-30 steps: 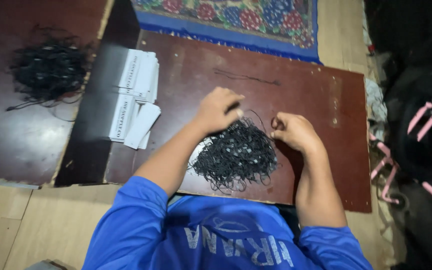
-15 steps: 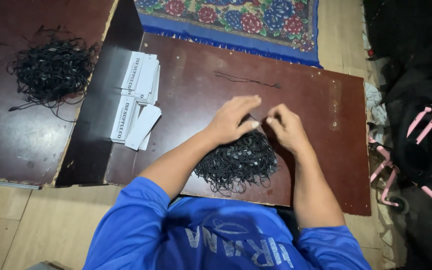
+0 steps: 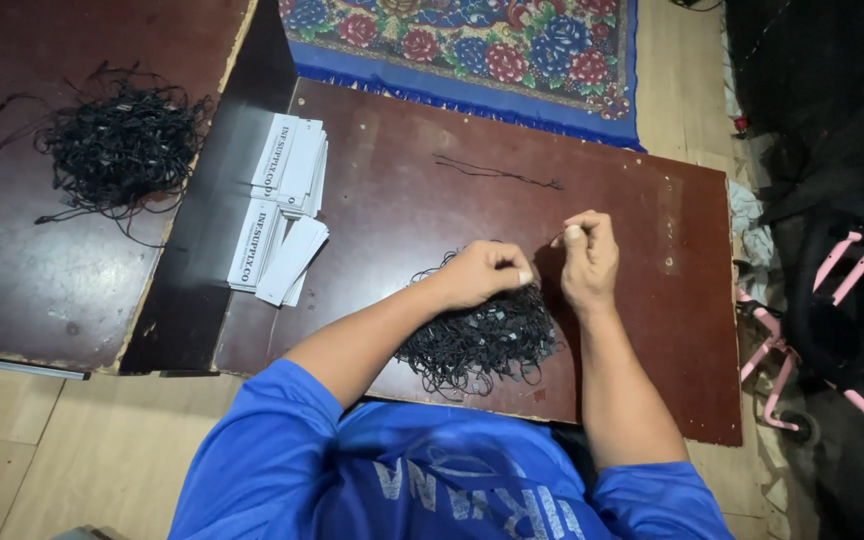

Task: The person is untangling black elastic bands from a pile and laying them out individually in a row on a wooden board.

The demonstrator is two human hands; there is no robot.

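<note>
A tangled pile of thin black strings [image 3: 477, 340] lies on the dark red-brown board [image 3: 402, 190] close to my body. My left hand [image 3: 482, 272] rests on the top of that pile, fingers curled into it. My right hand [image 3: 585, 255] is just to the right, thumb and forefinger pinched on one thin black string pulled up from the pile. A single loose string [image 3: 497, 172] lies farther out on the board. A stack of white paper tags [image 3: 282, 205] sits to the left of the pile.
A second heap of black strings [image 3: 117, 145] lies on another dark board [image 3: 12, 250] at the left. A blue floral rug [image 3: 472, 50] is beyond the board. A pink-framed object with wheels [image 3: 832, 300] and dark bags stand at the right.
Both hands have lifted off the near pile and drawn together; my right hand has risen with one string pinched in it. The view has shifted a little.
</note>
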